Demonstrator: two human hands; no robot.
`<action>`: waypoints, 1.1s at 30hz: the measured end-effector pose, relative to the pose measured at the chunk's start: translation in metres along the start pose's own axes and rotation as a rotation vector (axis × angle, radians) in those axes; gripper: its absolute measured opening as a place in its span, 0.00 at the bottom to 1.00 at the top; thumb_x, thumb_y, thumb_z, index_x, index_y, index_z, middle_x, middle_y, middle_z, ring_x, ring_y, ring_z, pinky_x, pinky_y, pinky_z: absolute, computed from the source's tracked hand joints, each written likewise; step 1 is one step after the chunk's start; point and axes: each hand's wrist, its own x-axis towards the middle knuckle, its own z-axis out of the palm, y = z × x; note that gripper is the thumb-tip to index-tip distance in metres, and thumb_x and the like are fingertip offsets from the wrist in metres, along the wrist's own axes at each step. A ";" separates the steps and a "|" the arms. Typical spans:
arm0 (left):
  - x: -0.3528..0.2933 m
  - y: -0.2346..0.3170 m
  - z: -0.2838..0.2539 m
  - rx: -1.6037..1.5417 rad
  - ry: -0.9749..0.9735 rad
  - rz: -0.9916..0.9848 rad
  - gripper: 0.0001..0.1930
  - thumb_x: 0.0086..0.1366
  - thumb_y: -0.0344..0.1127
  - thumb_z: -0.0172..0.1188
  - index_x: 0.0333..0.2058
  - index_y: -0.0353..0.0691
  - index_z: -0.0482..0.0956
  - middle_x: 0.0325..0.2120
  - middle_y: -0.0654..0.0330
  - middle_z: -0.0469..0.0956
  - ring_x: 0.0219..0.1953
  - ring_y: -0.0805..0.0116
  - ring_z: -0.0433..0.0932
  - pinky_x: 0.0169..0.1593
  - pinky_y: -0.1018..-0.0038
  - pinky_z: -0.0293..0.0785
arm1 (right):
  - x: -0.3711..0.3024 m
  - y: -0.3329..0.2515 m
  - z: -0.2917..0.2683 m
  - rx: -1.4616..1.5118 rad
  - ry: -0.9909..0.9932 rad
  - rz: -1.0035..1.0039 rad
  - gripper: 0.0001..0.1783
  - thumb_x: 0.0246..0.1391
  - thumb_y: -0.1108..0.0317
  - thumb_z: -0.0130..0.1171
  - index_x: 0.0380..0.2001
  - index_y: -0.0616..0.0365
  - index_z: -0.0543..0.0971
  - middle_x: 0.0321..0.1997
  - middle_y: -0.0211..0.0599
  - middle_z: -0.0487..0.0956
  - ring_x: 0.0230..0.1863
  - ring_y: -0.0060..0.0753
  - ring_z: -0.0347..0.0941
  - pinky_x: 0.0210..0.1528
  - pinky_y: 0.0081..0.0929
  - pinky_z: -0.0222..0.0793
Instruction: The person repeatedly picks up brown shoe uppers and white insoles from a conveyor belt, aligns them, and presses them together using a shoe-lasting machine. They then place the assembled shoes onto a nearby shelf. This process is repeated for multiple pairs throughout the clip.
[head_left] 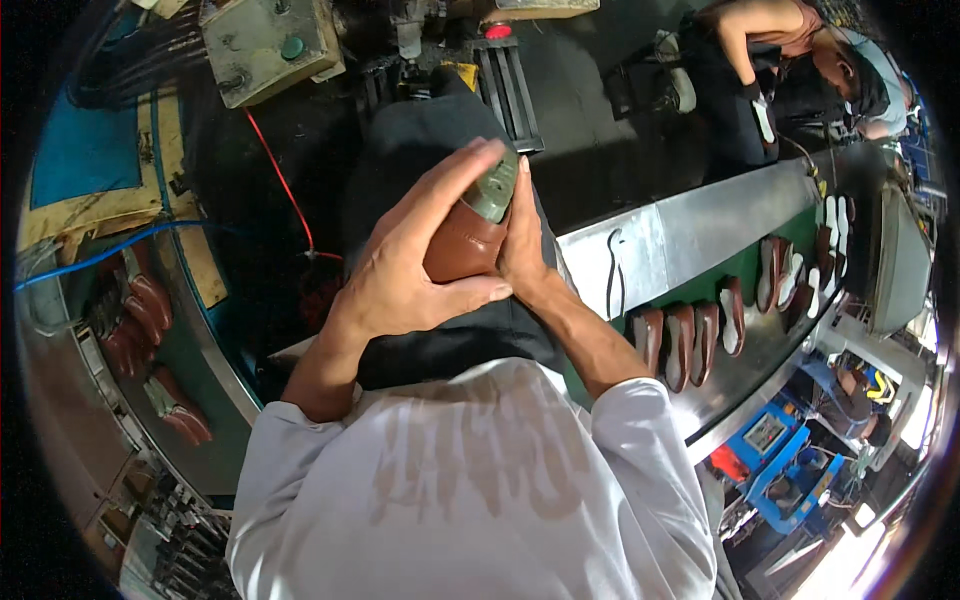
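Observation:
A brown leather shoe upper sits over a green shoe last in front of my body, above my dark-clad lap. Around its left side curves my left hand, the thumb across the near end and the fingers reaching up to the green last, slightly blurred. Against the right side lies my right hand, palm inward and fingers pointing away from me. Both hands grip the piece between them. Its underside and far part are hidden.
On the right, a metal-edged conveyor carries several brown shoes. More brown shoe uppers lie on the left belt. Ahead stands a machine with a green button and a red button. A co-worker bends at the upper right.

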 end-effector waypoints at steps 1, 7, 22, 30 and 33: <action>0.001 0.001 0.001 0.036 -0.044 0.018 0.48 0.50 0.29 0.76 0.72 0.33 0.67 0.70 0.43 0.70 0.74 0.48 0.68 0.76 0.58 0.62 | -0.003 0.003 0.000 0.007 0.005 0.002 0.64 0.49 0.67 0.81 0.78 0.72 0.48 0.69 0.69 0.70 0.66 0.73 0.72 0.70 0.57 0.69; 0.004 -0.001 0.008 0.064 0.002 0.082 0.37 0.47 0.23 0.71 0.61 0.34 0.74 0.61 0.47 0.77 0.68 0.48 0.74 0.72 0.56 0.68 | -0.010 0.004 0.002 -0.042 0.092 -0.081 0.62 0.51 0.65 0.81 0.77 0.71 0.49 0.68 0.66 0.72 0.66 0.70 0.73 0.70 0.56 0.69; 0.071 -0.044 -0.015 -0.577 0.291 -0.206 0.25 0.69 0.32 0.71 0.63 0.38 0.79 0.47 0.61 0.84 0.48 0.72 0.82 0.55 0.72 0.79 | 0.054 -0.074 -0.076 0.201 -0.187 0.535 0.62 0.51 0.55 0.82 0.79 0.66 0.56 0.67 0.60 0.77 0.67 0.50 0.76 0.69 0.40 0.71; 0.056 -0.150 0.020 -0.228 0.407 -0.565 0.19 0.73 0.40 0.65 0.58 0.35 0.84 0.48 0.58 0.86 0.49 0.67 0.82 0.56 0.69 0.76 | -0.037 -0.039 -0.040 -0.583 -0.271 0.101 0.51 0.46 0.62 0.80 0.75 0.28 0.71 0.83 0.72 0.42 0.67 0.78 0.63 0.64 0.64 0.72; 0.061 -0.166 0.011 -0.078 0.444 -0.465 0.20 0.77 0.43 0.59 0.55 0.32 0.85 0.47 0.55 0.88 0.49 0.67 0.82 0.55 0.69 0.75 | -0.032 -0.035 -0.040 -0.597 -0.257 0.047 0.48 0.45 0.65 0.78 0.72 0.27 0.74 0.83 0.73 0.44 0.64 0.76 0.65 0.61 0.62 0.74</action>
